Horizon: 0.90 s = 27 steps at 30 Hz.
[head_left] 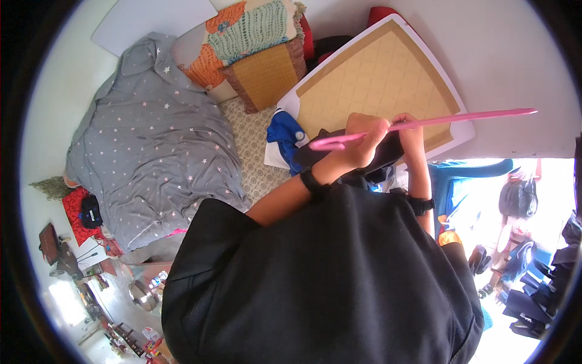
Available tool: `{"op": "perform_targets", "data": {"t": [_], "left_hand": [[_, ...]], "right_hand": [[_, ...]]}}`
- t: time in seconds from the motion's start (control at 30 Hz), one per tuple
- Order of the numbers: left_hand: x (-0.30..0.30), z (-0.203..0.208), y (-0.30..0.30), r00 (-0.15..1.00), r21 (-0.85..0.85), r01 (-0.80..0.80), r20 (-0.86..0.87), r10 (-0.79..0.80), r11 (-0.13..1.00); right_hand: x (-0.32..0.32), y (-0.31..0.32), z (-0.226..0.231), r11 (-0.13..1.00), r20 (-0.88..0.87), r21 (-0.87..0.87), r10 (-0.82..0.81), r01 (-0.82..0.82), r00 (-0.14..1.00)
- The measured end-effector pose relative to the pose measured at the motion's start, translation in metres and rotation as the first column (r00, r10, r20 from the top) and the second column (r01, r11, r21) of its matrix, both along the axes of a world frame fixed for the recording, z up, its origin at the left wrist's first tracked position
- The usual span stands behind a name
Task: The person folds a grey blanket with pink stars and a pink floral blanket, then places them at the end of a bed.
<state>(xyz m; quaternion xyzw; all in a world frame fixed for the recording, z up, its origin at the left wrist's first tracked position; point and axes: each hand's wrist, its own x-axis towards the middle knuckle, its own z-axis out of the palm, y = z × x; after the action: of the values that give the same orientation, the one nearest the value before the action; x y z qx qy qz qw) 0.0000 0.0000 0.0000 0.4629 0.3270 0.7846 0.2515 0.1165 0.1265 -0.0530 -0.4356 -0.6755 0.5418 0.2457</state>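
A pink clothes hanger (473, 118) is held up in front of my chest, seen nearly edge-on, its hook end to the left and its long bar reaching right. My left hand (367, 142) is closed around it beside the hook. Just to the right, my right hand (410, 126) has its fingers curled in against the bar; the hanger partly covers them. Dark cloth (388, 151) hangs under and between both hands, partly hidden by them. I cannot make out which garment it is.
To the left, a grey star-print blanket (157, 139) covers much of a bed with a patterned sheet (251, 133). A blue-and-white garment (284, 138) lies near a white-framed tan panel (376, 73). Cushions (267, 73) rest behind. Clothes (527, 303) gather at the far right.
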Motion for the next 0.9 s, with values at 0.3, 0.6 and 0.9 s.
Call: {"op": "perform_targets", "data": {"t": [0.3, 0.6, 0.9], "left_hand": [[-0.022, -0.103, -0.021, 0.957, -0.445, -0.154, -0.291, 0.02, 0.883], [-0.037, -0.102, -0.065, 0.835, -0.4, -0.159, -0.542, -0.093, 0.902], [-0.025, -0.109, -0.067, 0.673, -0.479, -0.314, -0.721, -0.164, 0.82]], "right_hand": [[0.021, 0.0, 0.025, 0.923, -0.246, -0.326, -0.29, 0.203, 0.925], [0.072, 0.03, 0.018, 0.985, -0.138, -0.093, -0.156, 0.144, 0.978], [0.087, 0.044, 0.019, 0.952, 0.417, 0.301, -0.087, -0.048, 0.905]]}}
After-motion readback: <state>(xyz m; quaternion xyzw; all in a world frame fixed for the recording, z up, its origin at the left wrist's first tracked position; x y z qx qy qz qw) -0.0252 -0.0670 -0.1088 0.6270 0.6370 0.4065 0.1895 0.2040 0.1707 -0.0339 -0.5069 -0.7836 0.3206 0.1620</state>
